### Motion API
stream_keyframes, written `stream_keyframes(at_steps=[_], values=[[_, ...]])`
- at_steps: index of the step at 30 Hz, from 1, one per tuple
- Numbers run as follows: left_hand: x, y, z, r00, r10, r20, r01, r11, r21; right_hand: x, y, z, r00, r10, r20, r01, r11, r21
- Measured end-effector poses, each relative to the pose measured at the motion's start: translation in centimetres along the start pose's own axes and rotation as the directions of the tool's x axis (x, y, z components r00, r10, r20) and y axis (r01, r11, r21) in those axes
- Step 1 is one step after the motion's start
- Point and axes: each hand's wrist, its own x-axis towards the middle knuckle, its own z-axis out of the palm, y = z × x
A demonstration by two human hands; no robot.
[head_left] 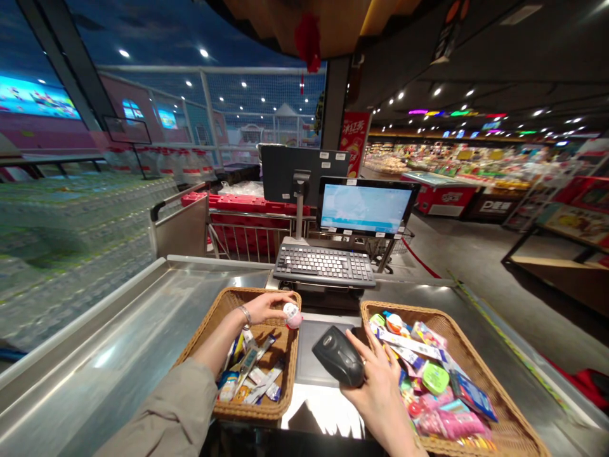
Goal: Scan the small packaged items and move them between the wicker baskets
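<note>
My left hand (266, 307) is closed on a small pink-and-white egg-shaped toy (292, 315), holding it over the right rim of the left wicker basket (216, 312). That basket holds several small packets. My right hand (378, 381) grips a black handheld barcode scanner (337, 355), its head pointing left toward the egg toy, above the dark scanner plate (307, 333). The right wicker basket (469, 339) beside that hand is full of colourful snacks and sweets.
A keyboard (323, 265), a lit checkout screen (364, 208) and a back-facing monitor (304, 171) stand behind the baskets. A steel counter (137, 324) runs off to the left. Red shopping carts (247, 222) and stacked bottled water (71, 241) lie beyond; store aisles stretch to the right.
</note>
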Motion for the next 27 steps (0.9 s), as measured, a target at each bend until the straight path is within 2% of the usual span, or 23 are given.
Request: stream_keyframes(at_steps=[7,12,19,23,27], values=[[-0.1,-0.6,0.1,0.999,-0.037,0.013,0.037,0.998,-0.047,0.1,0.2,0.0,1.000,0.010,0.014,-0.011,0.998,0.059],[0.0,-1.5,0.7,1.000,-0.017,-0.020,0.012,0.976,-0.216,0.2,0.0,-0.2,0.999,0.039,0.034,-0.041,0.997,0.059],[0.1,-1.7,1.8,0.994,-0.010,-0.111,-0.035,0.916,-0.399,0.3,0.2,-0.1,0.999,0.026,0.041,-0.028,0.998,0.055],[0.1,-1.0,2.7,0.975,-0.095,-0.201,-0.027,0.847,-0.531,0.4,1.3,0.2,0.994,0.009,0.111,-0.017,0.997,0.077],[0.3,-0.4,3.9,0.952,-0.156,-0.264,-0.049,0.773,-0.633,0.3,1.7,0.4,0.993,0.004,0.121,-0.014,0.997,0.079]])
